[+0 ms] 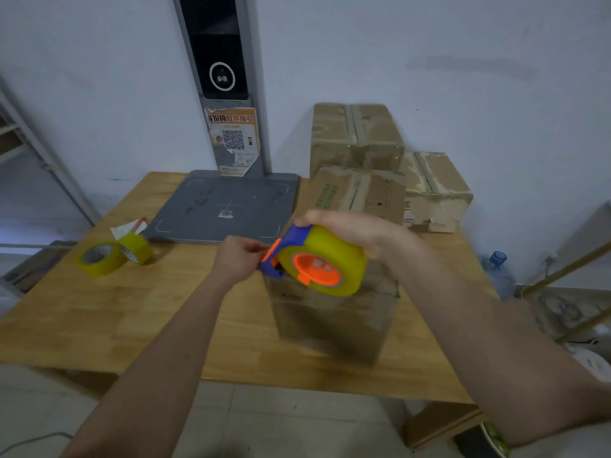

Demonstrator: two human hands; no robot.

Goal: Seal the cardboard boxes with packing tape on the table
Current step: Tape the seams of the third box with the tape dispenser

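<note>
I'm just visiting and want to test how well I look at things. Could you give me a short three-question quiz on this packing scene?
1. True or false: the right hand holds the tape dispenser above the nearest cardboard box.
2. How many loose tape rolls lie on the left part of the table?
3. What is the left hand doing? A) resting flat on the table B) pinching at the dispenser's cutter end C) lifting a box

Key: 1 true; 2 two; 3 B.
</note>
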